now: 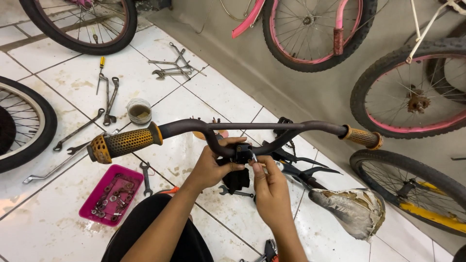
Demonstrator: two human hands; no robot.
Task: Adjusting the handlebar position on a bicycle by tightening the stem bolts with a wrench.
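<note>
At the centre of the frame, your left hand [213, 165] wraps the black stem clamp [241, 154] where it meets the dark curved metal handlebar [252, 127]; the grip is closed around the clamp, thumb across its front. Your right hand [268, 189] sits just right of and below it, thumb and forefinger pressed together on a small silver bolt [254, 157] at the clamp's face.

The handlebar spans the frame from centre left to centre right. Its ends carry perforated orange-yellow rubber sleeves: one [124, 143] at centre left, one [361, 137] at centre right.

Below the bar, at lower right, lies a worn white bicycle saddle with torn covering [352, 209]. At lower left, a shallow pink plastic tray [109, 195] holds nuts and washers on the white tiled floor [58, 228]. A small open-ended spanner [145, 177] lies just right of the tray.

At upper left and upper centre, steel wrenches [172, 68] lie scattered on the tiles, near a small round tin [139, 111]. Bicycle wheels with pink rims [310, 29] stand along the top edge.
</note>
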